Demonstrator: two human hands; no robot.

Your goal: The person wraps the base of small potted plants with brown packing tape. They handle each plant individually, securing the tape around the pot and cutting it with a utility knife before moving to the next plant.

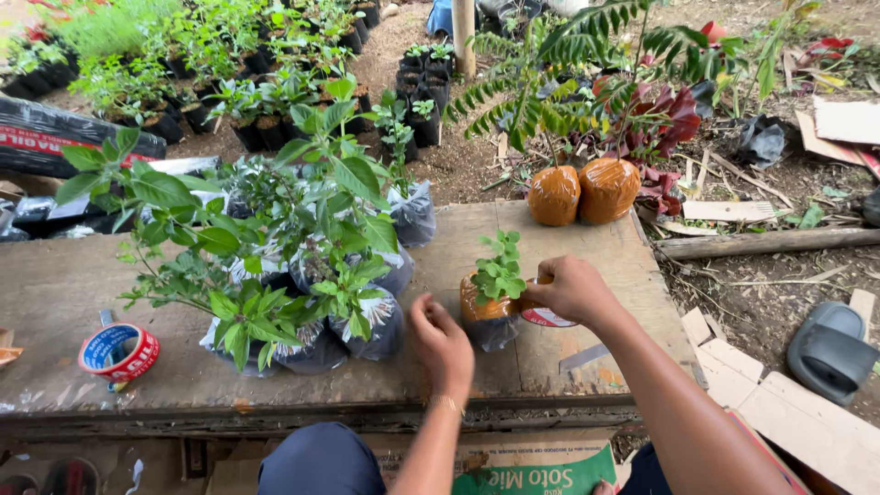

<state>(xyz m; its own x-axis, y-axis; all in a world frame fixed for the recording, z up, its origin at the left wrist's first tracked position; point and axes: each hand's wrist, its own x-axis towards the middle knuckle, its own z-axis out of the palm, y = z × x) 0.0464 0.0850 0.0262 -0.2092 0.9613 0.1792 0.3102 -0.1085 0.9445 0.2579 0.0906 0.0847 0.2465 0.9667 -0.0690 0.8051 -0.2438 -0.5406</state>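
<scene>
A small green seedling point(498, 266) stands in a black plastic bag partly wrapped in brown tape point(486, 314) on a worn wooden table point(82, 284). My left hand point(443, 344) rests against the left side of the bag, fingers curled. On the bag's right, my right hand point(573, 289) grips a roll of brown packing tape point(546, 316), held close against the bag.
Several bagged leafy seedlings point(302, 275) cluster at the table's middle left. A red, white and blue tape roll point(119, 351) lies at the left. Two tape-wrapped plants point(582, 191) stand at the far edge. Cardboard pieces point(779, 412) and a dark sandal point(830, 348) lie on the ground right.
</scene>
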